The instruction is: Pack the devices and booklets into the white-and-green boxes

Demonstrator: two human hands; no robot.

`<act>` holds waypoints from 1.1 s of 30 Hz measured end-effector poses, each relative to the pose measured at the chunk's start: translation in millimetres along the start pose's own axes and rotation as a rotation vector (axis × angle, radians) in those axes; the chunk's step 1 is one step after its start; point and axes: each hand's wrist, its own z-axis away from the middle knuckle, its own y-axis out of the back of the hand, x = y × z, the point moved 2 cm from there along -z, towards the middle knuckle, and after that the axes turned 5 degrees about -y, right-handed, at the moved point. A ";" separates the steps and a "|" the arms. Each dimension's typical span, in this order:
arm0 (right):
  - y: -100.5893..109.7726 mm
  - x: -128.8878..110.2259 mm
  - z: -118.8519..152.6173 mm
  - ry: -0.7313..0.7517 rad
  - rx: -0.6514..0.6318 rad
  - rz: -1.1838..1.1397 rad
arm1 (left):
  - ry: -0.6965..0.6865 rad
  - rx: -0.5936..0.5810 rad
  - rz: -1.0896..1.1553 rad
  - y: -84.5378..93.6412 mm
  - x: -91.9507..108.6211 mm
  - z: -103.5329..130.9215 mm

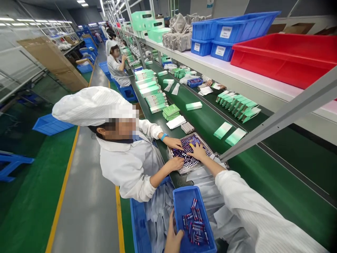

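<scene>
A shallow tray (pixel 171 154) of many small batteries (pixel 190 162) stands at the near edge of the green work surface. My right hand (pixel 198 151) reaches over it from the right, fingers spread on the batteries; whether it grips one is too small to tell. Low in the view, my left hand (pixel 173 236) holds the left side of a blue bin (pixel 181 196), thumb over the rim. Loose blue and red batteries (pixel 196 228) lie inside the bin. Both hands of a person in white touch the batteries from the left side of the tray.
The seated person (pixel 129 158) is close on the left. Green-white boxes (pixel 193 105) lie along the belt. A slanted metal post (pixel 279 116) crosses at right, below a shelf with blue bins (pixel 235 30) and a red bin (pixel 286 58). Pale bags lie beside the tray.
</scene>
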 end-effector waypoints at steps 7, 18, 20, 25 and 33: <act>-9.5 -5.4 -9.5 -0.148 0.002 0.039 | 0.072 0.102 0.107 -4.4 1.7 -0.3; -24.5 -14.4 -16.5 -0.249 0.004 -0.001 | 0.040 0.072 0.150 -4.5 -13.0 -5.2; -23.3 -6.7 -12.9 -0.205 0.023 -0.022 | 0.069 0.041 0.131 -5.9 -10.1 -5.3; -18.3 15.6 -10.1 -0.078 0.066 -0.110 | 0.080 -0.022 0.078 -6.8 1.7 -10.0; -7.8 37.9 -17.8 -0.073 0.180 -0.367 | 0.040 -0.018 0.129 -11.7 12.4 -24.0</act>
